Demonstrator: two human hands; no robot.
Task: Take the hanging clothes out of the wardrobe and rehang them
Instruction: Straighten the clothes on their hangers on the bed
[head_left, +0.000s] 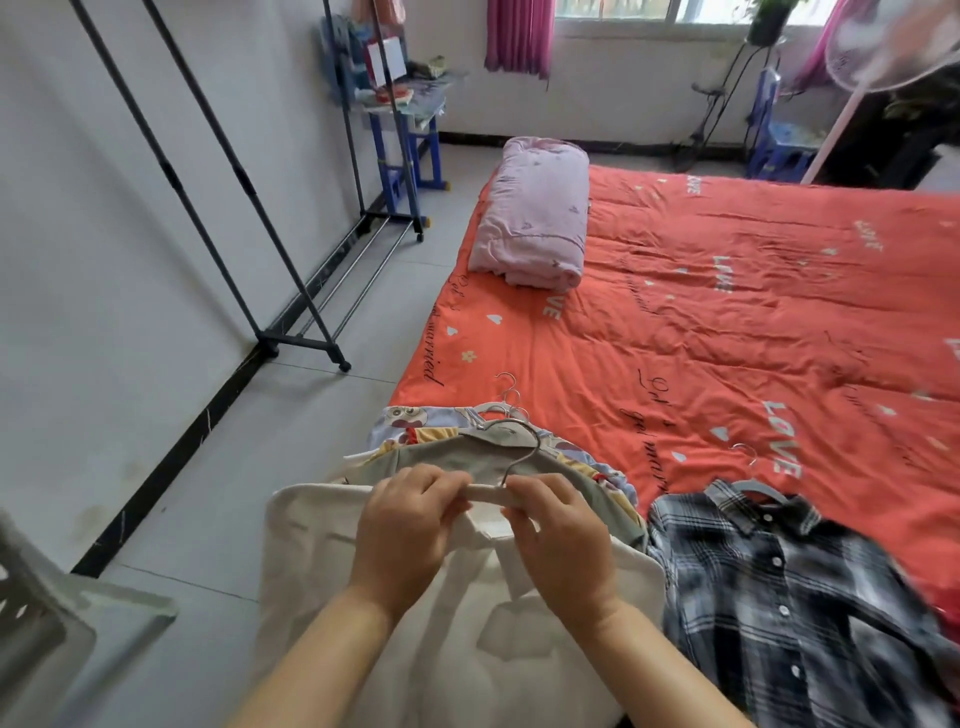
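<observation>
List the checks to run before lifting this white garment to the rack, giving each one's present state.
1. Both hands on hanger: ok; left hand and right hand grip its bar.
2. Hanger inside garment shoulders: cannot tell; the hands hide the neck.
3. Hook free of pile hooks: cannot tell; it lies on the grey garment close to them.
4. Rack standing upright: ok.
5. Rack rail free: cannot tell; its top is out of view.

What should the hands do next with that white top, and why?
Probably lift the white top by its hanger and carry it toward the rack on the left. The left hand and right hand pinch the hanger at the collar, and its hook lies free.
</observation>
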